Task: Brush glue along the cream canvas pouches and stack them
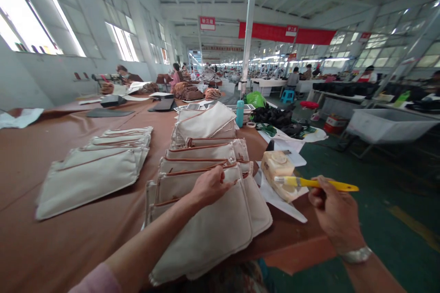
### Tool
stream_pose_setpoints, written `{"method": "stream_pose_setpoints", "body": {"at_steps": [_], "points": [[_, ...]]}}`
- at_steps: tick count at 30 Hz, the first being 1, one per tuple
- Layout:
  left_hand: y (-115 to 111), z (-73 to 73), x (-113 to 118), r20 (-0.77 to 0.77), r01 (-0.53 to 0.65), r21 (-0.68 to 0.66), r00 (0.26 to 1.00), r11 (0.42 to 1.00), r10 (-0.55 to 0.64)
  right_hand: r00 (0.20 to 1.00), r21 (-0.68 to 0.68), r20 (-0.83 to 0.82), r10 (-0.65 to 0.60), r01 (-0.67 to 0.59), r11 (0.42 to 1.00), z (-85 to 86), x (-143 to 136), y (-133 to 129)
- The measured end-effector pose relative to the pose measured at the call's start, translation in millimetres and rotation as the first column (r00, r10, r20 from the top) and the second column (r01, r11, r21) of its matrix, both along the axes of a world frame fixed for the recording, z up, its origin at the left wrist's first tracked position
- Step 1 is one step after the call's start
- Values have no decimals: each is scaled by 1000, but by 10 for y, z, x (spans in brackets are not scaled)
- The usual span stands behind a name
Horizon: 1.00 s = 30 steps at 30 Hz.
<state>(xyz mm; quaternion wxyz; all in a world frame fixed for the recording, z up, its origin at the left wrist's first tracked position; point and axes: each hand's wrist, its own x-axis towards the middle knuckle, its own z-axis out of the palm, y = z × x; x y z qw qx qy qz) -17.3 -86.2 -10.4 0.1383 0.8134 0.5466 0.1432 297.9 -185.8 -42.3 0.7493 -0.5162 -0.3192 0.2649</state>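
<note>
My right hand (335,210) grips a yellow-handled paintbrush (318,184), its pale bristles pointing left over a glue container (280,169) that looks like a cut-open plastic jug. My left hand (211,186) is closed, fingertips at the top edge of the nearest cream fabric pouch (209,229); the fingers partly hide what they pinch. That pouch leans toward me at the front of an overlapping row of similar pouches (195,152) with brown-trimmed edges. Another fanned row of cream pouches (92,174) lies farther left.
A brown-covered table (113,224) carries everything. Beyond the rows stand stacked cream pieces (204,121), a turquoise bottle (239,113) and a heap of black material (275,116). White sheets (285,206) lie under the container. Right of the table edge are the green floor and a white bin (388,126).
</note>
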Motion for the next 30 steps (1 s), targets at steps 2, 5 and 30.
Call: {"method": "stream_pose_setpoints", "body": {"at_steps": [2, 5, 30], "points": [[-5, -50, 20, 42, 3, -28, 999, 1000, -1, 985, 31, -147, 85, -81, 996, 112, -245, 21], [-65, -98, 41, 43, 24, -33, 999, 999, -23, 966, 52, -204, 161, -154, 987, 139, -529, 61], [-674, -281, -20, 447, 311, -89, 861, 946, -241, 985, 1, 10, 173, -173, 985, -60, -832, -37]]}}
